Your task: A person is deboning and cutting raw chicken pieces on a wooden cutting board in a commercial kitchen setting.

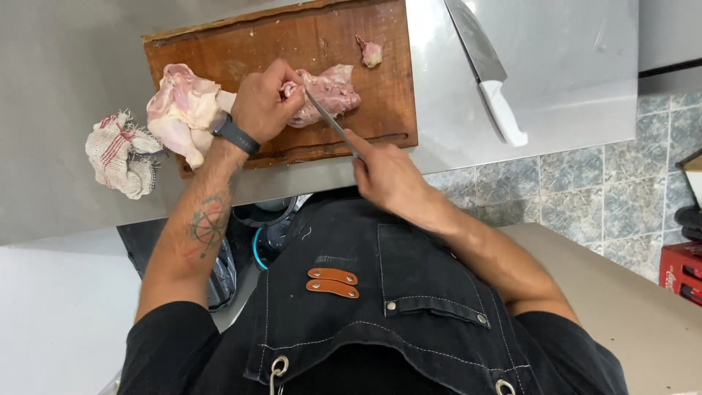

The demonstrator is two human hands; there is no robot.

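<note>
On a brown wooden cutting board (373, 80) lie raw chicken pieces. My left hand (265, 102), with a dark watch on the wrist, presses down on one pale pink chicken piece (333, 91) at the board's middle. My right hand (387, 172) grips a thin knife (329, 117), whose blade points into that piece beside my left fingers. A larger chicken piece (183, 110) with pale skin rests at the board's left end. A small scrap of meat (371, 53) sits near the far edge.
A crumpled white cloth with red stripes (121, 153) lies left of the board on the steel counter (66, 73). A big cleaver with a white handle (486, 69) rests to the right. Tiled floor and a red crate (681, 272) lie beyond the counter edge.
</note>
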